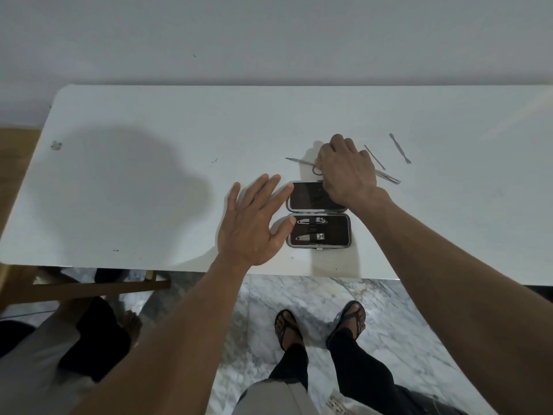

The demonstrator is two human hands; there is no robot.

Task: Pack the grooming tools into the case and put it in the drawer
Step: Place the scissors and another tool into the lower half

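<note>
Lower centre, we note the left hand (250,223) spread flat beside the open black rectangular case (318,215); right hand (347,172) curled over thin metal tools (389,177), grip unclear.

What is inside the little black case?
Two nail clippers sit strapped in the near half of the open case. The right hand covers part of the far half, so that corner stays hidden.
</note>
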